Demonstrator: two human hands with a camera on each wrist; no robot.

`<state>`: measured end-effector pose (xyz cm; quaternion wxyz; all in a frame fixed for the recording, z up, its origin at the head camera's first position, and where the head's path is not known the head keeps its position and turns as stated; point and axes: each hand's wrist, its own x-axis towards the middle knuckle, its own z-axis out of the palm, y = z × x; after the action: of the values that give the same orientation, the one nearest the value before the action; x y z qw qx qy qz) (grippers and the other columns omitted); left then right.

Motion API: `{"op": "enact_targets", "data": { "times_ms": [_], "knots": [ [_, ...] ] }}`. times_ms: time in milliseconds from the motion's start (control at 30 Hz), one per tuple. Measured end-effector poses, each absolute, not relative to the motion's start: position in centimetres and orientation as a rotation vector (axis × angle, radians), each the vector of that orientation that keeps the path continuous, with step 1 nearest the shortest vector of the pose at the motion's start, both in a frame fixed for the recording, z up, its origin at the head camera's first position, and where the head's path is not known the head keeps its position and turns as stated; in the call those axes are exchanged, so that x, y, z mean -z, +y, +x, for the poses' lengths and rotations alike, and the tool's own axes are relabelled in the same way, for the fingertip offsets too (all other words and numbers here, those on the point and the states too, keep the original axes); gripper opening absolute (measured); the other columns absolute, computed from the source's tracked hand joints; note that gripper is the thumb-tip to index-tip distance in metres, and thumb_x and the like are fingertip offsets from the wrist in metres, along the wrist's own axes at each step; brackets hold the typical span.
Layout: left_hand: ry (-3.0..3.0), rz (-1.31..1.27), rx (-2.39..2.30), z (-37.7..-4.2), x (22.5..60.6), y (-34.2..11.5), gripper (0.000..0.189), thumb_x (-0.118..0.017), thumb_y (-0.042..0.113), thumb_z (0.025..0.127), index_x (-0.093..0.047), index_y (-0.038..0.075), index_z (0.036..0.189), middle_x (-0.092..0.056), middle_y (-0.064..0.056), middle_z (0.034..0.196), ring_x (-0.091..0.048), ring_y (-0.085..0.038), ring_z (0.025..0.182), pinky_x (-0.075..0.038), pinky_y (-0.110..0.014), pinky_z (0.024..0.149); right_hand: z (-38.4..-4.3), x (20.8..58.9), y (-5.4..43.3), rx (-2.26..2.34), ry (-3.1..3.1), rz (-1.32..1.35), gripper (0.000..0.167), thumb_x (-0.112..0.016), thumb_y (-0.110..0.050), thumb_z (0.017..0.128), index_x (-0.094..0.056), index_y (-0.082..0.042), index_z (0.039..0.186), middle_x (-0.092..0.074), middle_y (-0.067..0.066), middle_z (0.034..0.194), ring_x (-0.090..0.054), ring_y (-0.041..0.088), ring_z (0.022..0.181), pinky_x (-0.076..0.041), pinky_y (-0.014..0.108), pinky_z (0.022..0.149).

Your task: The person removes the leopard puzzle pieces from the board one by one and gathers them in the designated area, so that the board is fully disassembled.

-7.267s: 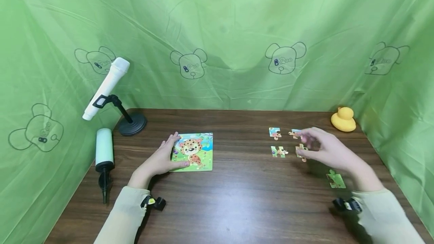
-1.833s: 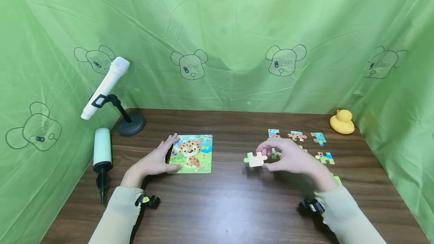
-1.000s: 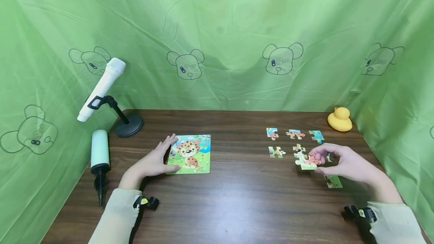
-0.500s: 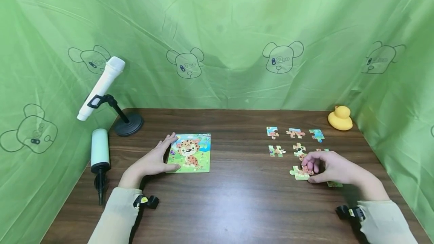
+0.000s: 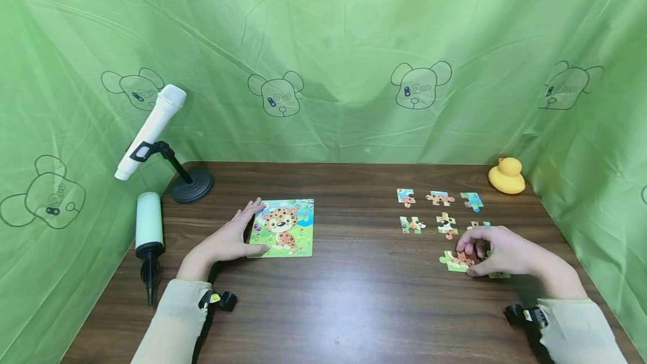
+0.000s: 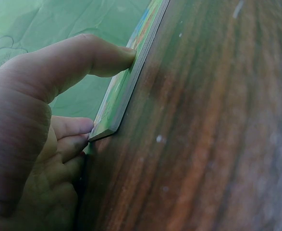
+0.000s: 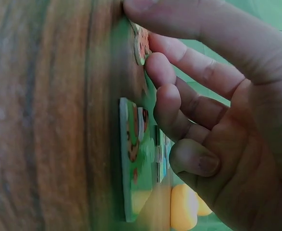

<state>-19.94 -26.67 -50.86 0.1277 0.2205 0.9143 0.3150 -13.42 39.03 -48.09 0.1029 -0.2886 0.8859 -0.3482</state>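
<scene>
My left hand (image 5: 229, 240) rests at the left side of a square puzzle board (image 5: 298, 229) printed with a spotted leopard cub. Its thumb lies on the lower left of the picture and its straight fingers reach along the left edge. My right hand (image 5: 505, 251) pinches a green-and-orange jigsaw piece (image 5: 451, 262) between thumb and fingers, low over the table at the front of the loose pieces. In the right wrist view this jigsaw piece (image 7: 141, 44) shows partly behind the thumb. Another green piece (image 5: 499, 275) is mostly hidden under the right hand.
Behind the right hand lie several loose jigsaw pieces (image 5: 440, 198) in rows. A yellow rubber duck (image 5: 507, 176) sits at the back right. On the left stand a white microphone (image 5: 151, 131) on a black stand and a mint-green hand pump (image 5: 149, 221).
The right hand carried the jigsaw piece from near the board back right to the loose pieces, then lowered it and shifted it slightly right. The left hand stays on the board.
</scene>
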Motion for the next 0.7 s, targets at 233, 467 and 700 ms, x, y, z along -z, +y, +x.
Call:
{"op": "enact_targets", "data": {
  "times_ms": [233,467,700],
  "knots": [
    [2.655,0.646,-0.925,-19.96,50.87,-26.68,0.114,-0.090,0.046,0.089,-0.025,0.004,0.173,-0.012,-0.016,0.183,-0.008,-0.041,0.168,-0.009,-0.065,0.134,-13.28,47.93,38.91,1.029,2.591,-0.823,0.039,-0.102,-0.022,0.077,-0.073,-0.022,0.104,-0.069,-0.007,0.089,-0.063,0.014,0.076,-0.054,0.026,0.064],
    [2.659,0.653,-0.920,-19.96,50.85,-26.71,0.114,-0.090,0.046,0.090,-0.025,0.003,0.173,-0.012,-0.017,0.183,-0.008,-0.041,0.168,-0.009,-0.065,0.134,-13.26,47.91,38.87,1.033,2.571,-0.820,0.039,-0.101,-0.020,0.078,-0.073,-0.022,0.104,-0.068,-0.005,0.088,-0.064,0.015,0.075,-0.054,0.025,0.063],
    [2.660,0.646,-0.919,-19.86,50.75,-26.64,0.114,-0.090,0.046,0.089,-0.025,0.004,0.173,-0.012,-0.017,0.183,-0.007,-0.040,0.169,-0.009,-0.065,0.134,-13.18,47.79,39.30,1.049,2.604,-0.827,0.040,-0.099,-0.017,0.081,-0.073,-0.019,0.110,-0.068,-0.004,0.091,-0.064,0.014,0.077,-0.055,0.026,0.064]
  ]
}}
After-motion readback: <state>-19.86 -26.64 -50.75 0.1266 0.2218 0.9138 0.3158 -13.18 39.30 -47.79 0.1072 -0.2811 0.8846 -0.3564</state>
